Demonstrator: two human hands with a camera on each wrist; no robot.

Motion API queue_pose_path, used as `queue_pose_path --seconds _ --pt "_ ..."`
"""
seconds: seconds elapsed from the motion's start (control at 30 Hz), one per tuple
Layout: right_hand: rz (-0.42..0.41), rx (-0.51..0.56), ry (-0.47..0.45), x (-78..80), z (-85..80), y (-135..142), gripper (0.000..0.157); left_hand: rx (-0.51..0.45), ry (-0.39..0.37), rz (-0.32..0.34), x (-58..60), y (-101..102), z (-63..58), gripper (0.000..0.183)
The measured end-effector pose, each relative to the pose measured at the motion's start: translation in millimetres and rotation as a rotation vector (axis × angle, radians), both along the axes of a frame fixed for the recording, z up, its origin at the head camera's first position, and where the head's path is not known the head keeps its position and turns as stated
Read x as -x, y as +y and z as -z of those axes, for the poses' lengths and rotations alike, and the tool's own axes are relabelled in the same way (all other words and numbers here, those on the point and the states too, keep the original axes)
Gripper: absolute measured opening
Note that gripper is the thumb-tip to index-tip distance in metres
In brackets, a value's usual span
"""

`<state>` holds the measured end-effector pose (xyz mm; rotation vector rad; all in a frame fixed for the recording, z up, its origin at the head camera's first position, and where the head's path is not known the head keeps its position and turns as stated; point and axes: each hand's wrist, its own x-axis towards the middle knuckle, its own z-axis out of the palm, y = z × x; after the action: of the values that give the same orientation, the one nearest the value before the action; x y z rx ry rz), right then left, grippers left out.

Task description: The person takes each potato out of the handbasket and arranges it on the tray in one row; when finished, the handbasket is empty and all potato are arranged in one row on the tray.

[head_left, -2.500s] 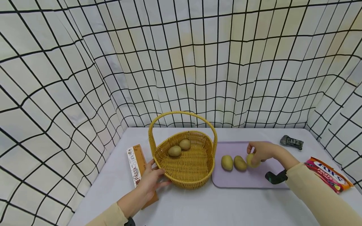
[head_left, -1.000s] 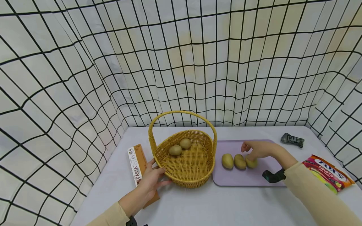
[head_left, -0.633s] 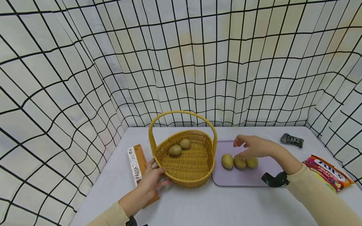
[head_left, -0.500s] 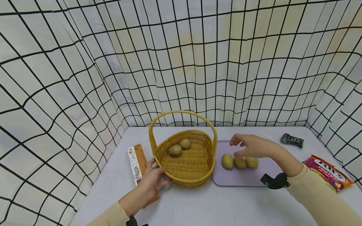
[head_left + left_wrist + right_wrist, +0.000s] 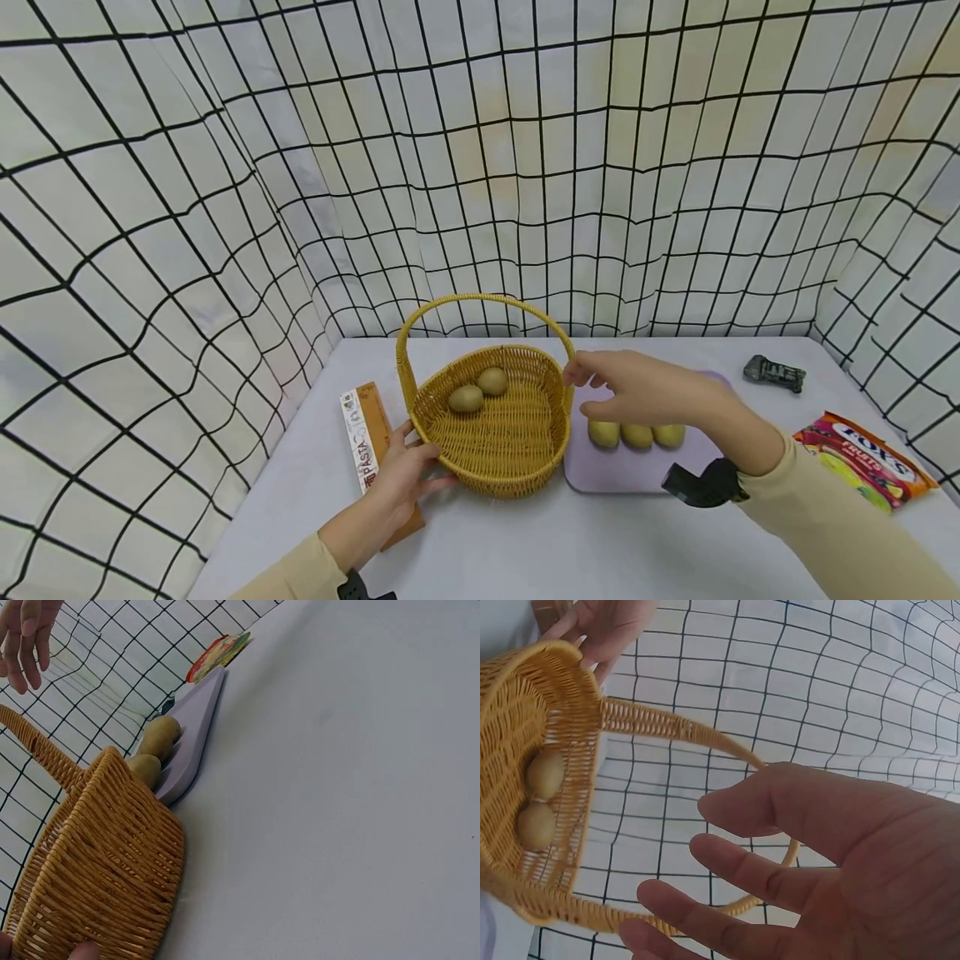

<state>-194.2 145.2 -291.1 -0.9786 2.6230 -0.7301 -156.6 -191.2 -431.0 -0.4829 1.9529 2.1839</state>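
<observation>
A woven yellow basket (image 5: 495,442) with a tall handle (image 5: 483,302) holds two kiwis (image 5: 466,398) (image 5: 492,381). The same two kiwis (image 5: 546,774) show inside the basket (image 5: 510,750) in the right wrist view. Three more kiwis (image 5: 637,435) lie in a row on a lavender cutting board (image 5: 622,471). My right hand (image 5: 581,392) hovers open and empty above the board's left end, fingertips close to the basket's right rim. My left hand (image 5: 408,471) rests with its fingers against the basket's near-left wall (image 5: 97,870).
A pasta box (image 5: 363,442) lies under my left hand, left of the basket. A colourful candy bag (image 5: 862,458) and a small dark object (image 5: 775,373) lie at the right. Grid-patterned cloth walls close in the table on three sides.
My right hand let go of the rightmost kiwi on the board, rose, and moved left to the basket's rim. The left hand and basket stayed put.
</observation>
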Motion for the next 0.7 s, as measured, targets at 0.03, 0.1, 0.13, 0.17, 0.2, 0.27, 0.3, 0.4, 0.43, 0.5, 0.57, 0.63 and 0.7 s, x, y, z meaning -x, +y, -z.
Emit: queue_pose_path --seconds 0.03,0.1,0.13,0.17,0.2,0.27,0.3,0.4,0.43,0.5,0.57,0.63,0.7 --pt "-0.007 0.004 0.002 -0.6 -1.2 -3 0.031 -0.001 -0.001 0.000 0.0 0 0.1 0.082" --pt "-0.015 0.013 -0.006 -0.6 -2.5 -10 0.031 -0.002 -0.001 0.000 0.0 0 0.5 0.083" --pt "-0.019 0.017 -0.013 -0.3 -2.8 -14 0.032 -0.003 -0.001 0.000 0.1 0 0.6 0.083" --pt "-0.025 0.019 -0.016 0.1 -3.0 -17 0.032 -0.003 -0.002 -0.002 0.1 0 0.4 0.083" --pt "-0.031 0.022 -0.022 0.7 -2.9 -21 0.032 -0.004 -0.002 -0.003 0.2 0 0.2 0.083" --pt "-0.035 0.029 -0.039 2.8 -1.9 -29 0.033 -0.004 -0.001 -0.005 0.3 1 -0.1 0.083" --pt "-0.038 0.033 -0.049 3.8 -1.5 -33 0.034 -0.004 -0.002 -0.007 0.2 1 -0.5 0.083" --pt "-0.055 0.038 -0.052 8.5 1.7 -45 0.033 -0.004 -0.006 -0.012 -0.4 1 -0.9 0.083" --pt "-0.060 0.040 -0.051 10.6 2.8 -49 0.033 -0.004 -0.008 -0.016 -0.5 1 -1.0 0.082" --pt "-0.062 0.040 -0.052 14.7 4.5 -57 0.032 -0.002 -0.008 -0.017 -0.3 2 -0.9 0.082" --pt "-0.065 0.044 -0.058 19.0 6.0 -65 0.031 -0.001 -0.010 -0.020 0.2 2 0.1 0.081" --pt "-0.056 0.047 -0.079 24.0 7.5 -73 0.030 -0.003 -0.009 -0.022 0.6 2 0.8 0.081" --pt "-0.048 0.047 -0.091 29.6 10.1 -82 0.028 -0.006 -0.007 -0.022 0.9 1 1.4 0.081"
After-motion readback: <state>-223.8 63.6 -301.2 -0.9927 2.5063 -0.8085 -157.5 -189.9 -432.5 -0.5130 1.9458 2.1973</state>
